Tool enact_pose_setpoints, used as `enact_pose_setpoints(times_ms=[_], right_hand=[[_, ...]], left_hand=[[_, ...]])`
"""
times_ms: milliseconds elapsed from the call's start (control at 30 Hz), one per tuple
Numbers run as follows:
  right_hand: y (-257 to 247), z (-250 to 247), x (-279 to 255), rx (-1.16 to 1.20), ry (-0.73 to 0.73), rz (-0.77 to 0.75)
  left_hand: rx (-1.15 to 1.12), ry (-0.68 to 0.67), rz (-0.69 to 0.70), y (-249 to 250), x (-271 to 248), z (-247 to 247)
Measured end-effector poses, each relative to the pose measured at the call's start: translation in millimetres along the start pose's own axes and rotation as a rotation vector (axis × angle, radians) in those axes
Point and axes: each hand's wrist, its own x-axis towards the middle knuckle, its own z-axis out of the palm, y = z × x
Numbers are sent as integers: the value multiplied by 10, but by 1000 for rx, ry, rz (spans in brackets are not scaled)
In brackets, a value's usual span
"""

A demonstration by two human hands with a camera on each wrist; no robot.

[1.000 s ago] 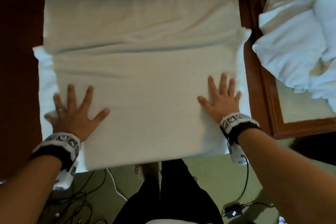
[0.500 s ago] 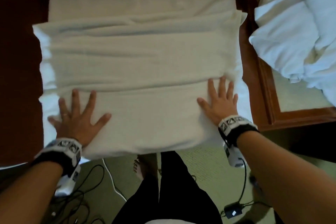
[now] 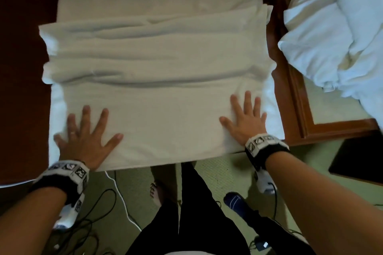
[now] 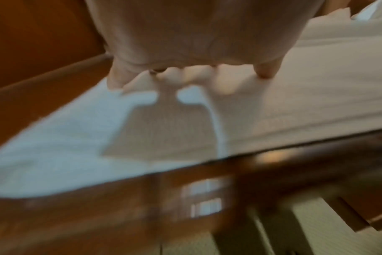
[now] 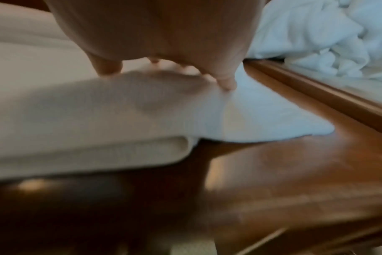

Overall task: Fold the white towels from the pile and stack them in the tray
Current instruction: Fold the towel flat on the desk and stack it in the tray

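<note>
A soft, rumpled white towel (image 3: 157, 80) is lying in long ridges across the dark wooden table (image 3: 22, 80), a loose towel pile (image 3: 339, 33) heaping over the wooden tray (image 3: 298, 97) beside it, while the left hand (image 3: 87, 141) and right hand (image 3: 246, 122) are pressing its near edge, fingers splayed flat.

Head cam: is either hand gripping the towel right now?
No, the left hand and right hand both lie flat with fingers spread on the towel.
</note>
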Motion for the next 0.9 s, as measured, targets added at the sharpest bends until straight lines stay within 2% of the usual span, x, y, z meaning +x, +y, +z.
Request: enact_pose_setpoints(times_ms=[67, 133, 167, 233, 300, 367, 500, 567, 667, 800, 867, 900], right_hand=[[-33, -152, 174, 84, 51, -13], [-14, -207, 193, 250, 214, -41], [37, -203, 137, 326, 318, -24], [217, -137, -37, 338, 446, 113], [426, -30, -213, 257, 453, 302], [571, 9, -313, 221, 431, 438], [690, -47, -316, 328, 359, 555], [758, -81, -277, 402, 305, 600], [764, -229, -287, 386, 266, 565], [355, -695, -378, 568, 548, 410], [-89, -845, -394, 629, 656, 237], [-351, -852, -391, 648, 644, 98]], left_hand=[[-53, 78, 28, 83, 87, -140], [-117, 166, 58, 150, 38, -147], [-119, 169, 62, 170, -20, -90], [-64, 101, 52, 160, -128, 104], [-22, 95, 32, 100, -179, 251], [-38, 167, 31, 79, -180, 270], [31, 179, 15, 168, -204, 211], [-9, 197, 18, 235, -219, 179], [-44, 231, 42, 306, -253, 183], [-65, 243, 27, 365, -290, 228], [-72, 266, 27, 396, -301, 219], [-74, 273, 27, 403, -294, 214]])
